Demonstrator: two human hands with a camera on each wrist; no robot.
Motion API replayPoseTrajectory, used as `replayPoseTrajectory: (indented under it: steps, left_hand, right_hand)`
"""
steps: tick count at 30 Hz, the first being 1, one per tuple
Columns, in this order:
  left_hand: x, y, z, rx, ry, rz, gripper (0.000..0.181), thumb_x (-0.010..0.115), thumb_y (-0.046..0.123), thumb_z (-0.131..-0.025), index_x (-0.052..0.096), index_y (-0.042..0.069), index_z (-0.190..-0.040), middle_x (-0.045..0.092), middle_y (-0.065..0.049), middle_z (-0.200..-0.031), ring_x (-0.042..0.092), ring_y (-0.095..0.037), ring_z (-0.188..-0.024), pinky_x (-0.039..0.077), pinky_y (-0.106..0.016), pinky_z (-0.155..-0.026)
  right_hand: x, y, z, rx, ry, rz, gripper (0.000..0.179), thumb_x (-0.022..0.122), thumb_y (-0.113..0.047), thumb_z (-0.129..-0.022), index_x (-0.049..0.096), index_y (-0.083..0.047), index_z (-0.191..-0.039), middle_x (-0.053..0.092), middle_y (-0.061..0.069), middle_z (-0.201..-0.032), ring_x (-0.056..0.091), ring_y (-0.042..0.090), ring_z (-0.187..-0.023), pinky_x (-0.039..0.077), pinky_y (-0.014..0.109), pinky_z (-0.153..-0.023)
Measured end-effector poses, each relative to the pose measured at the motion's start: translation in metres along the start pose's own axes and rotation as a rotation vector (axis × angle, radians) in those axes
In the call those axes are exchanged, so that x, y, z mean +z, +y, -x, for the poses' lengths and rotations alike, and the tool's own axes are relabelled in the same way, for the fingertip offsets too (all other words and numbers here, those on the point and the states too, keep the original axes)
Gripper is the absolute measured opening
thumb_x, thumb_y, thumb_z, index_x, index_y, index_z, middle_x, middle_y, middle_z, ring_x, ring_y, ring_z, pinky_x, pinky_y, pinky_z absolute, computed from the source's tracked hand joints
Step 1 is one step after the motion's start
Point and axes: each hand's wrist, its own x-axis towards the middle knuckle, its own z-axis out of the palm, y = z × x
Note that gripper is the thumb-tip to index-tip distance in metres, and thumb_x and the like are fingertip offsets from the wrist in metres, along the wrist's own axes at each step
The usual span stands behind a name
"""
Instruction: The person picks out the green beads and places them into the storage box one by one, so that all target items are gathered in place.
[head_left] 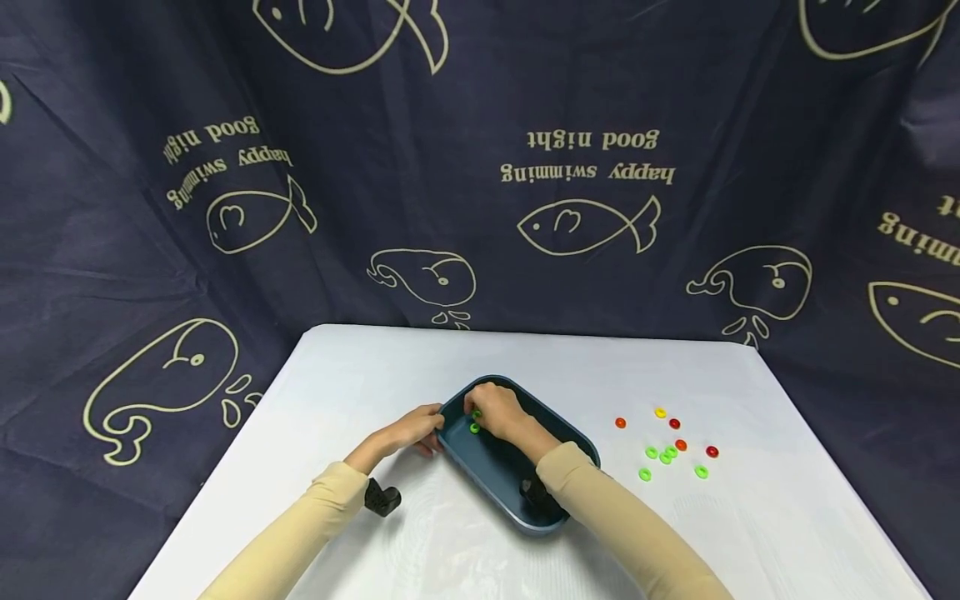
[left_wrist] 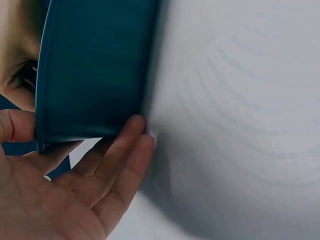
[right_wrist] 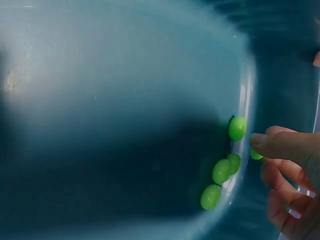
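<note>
A dark blue rectangular plastic tray (head_left: 480, 467) lies slantwise on the white table. At its far left corner my left hand (head_left: 416, 429) grips it, thumb over the rim and fingers against the outer wall, as the left wrist view shows. Inside the tray's far end is my right hand (head_left: 495, 410). Its thumb and forefinger pinch a green bead (right_wrist: 256, 154) just above the floor in the right wrist view. Other green beads (right_wrist: 237, 128) lie along the curved edge of the tray floor there; small green rings (head_left: 475, 428) show beside the hand in the head view.
Right of the tray, loose ring-shaped beads lie scattered on the table: green ones (head_left: 666, 458), red (head_left: 712, 452), orange (head_left: 620, 423) and a yellow one (head_left: 660, 412). A dark blue curtain (head_left: 585, 292) with fish drawings hangs behind the table's far edge.
</note>
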Motion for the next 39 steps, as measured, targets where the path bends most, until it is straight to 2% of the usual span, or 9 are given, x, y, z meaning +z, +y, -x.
replayPoseTrajectory:
  steps: [6, 14, 20, 26, 32, 39]
  left_hand:
    - [0.001, 0.0, -0.001, 0.013, -0.006, -0.002, 0.036, 0.035, 0.011, -0.087, 0.048, -0.007, -0.116, 0.062, -0.022, -0.067, 0.068, -0.039, -0.079, 0.056, -0.044, -0.064]
    - [0.001, 0.002, 0.0, 0.009, -0.012, -0.001, 0.042, 0.036, 0.011, -0.088, 0.046, -0.006, -0.125, 0.06, -0.016, -0.062, 0.067, -0.039, -0.08, 0.056, -0.044, -0.064]
    - [0.002, 0.002, 0.0, 0.003, -0.012, 0.003, 0.043, 0.036, 0.011, -0.088, 0.046, -0.006, -0.126, 0.06, -0.016, -0.065, 0.067, -0.04, -0.08, 0.056, -0.044, -0.063]
    - [0.002, 0.002, 0.0, -0.002, -0.004, -0.003, 0.037, 0.035, 0.011, -0.088, 0.047, -0.008, -0.117, 0.06, -0.014, -0.064, 0.068, -0.035, -0.077, 0.056, -0.043, -0.063]
    - [0.003, 0.002, 0.001, -0.002, -0.005, 0.003, 0.037, 0.035, 0.01, -0.087, 0.048, -0.007, -0.117, 0.059, -0.011, -0.062, 0.068, -0.035, -0.077, 0.057, -0.043, -0.064]
    - [0.002, 0.002, 0.001, 0.011, -0.007, -0.001, 0.037, 0.036, 0.011, -0.086, 0.046, -0.009, -0.115, 0.063, -0.017, -0.066, 0.069, -0.031, -0.074, 0.057, -0.043, -0.064]
  right_hand:
    - [0.004, 0.001, 0.0, 0.006, -0.001, -0.002, 0.012, 0.071, -0.009, -0.08, 0.073, -0.014, -0.091, 0.07, 0.0, -0.093, 0.066, 0.014, -0.081, 0.052, 0.026, -0.063]
    - [0.006, 0.003, 0.0, 0.027, -0.026, -0.015, 0.014, 0.072, -0.01, -0.08, 0.073, -0.013, -0.093, 0.07, 0.0, -0.093, 0.066, 0.013, -0.081, 0.052, 0.026, -0.065]
    - [0.004, 0.005, 0.0, 0.035, -0.026, -0.009, 0.014, 0.073, -0.012, -0.079, 0.073, -0.015, -0.093, 0.07, -0.001, -0.095, 0.066, 0.013, -0.084, 0.053, 0.026, -0.067]
    - [0.0, 0.006, 0.001, 0.036, -0.012, 0.005, 0.012, 0.074, -0.014, -0.078, 0.073, -0.016, -0.09, 0.07, -0.002, -0.093, 0.065, 0.013, -0.084, 0.053, 0.029, -0.068]
    - [-0.006, 0.005, 0.001, 0.044, -0.016, 0.002, 0.013, 0.074, -0.018, -0.079, 0.072, -0.017, -0.092, 0.07, -0.002, -0.094, 0.065, 0.013, -0.086, 0.053, 0.03, -0.07]
    - [-0.025, 0.009, 0.002, 0.048, 0.038, -0.049, 0.015, 0.074, -0.016, -0.078, 0.073, -0.015, -0.093, 0.069, 0.0, -0.093, 0.064, 0.015, -0.086, 0.053, 0.032, -0.071]
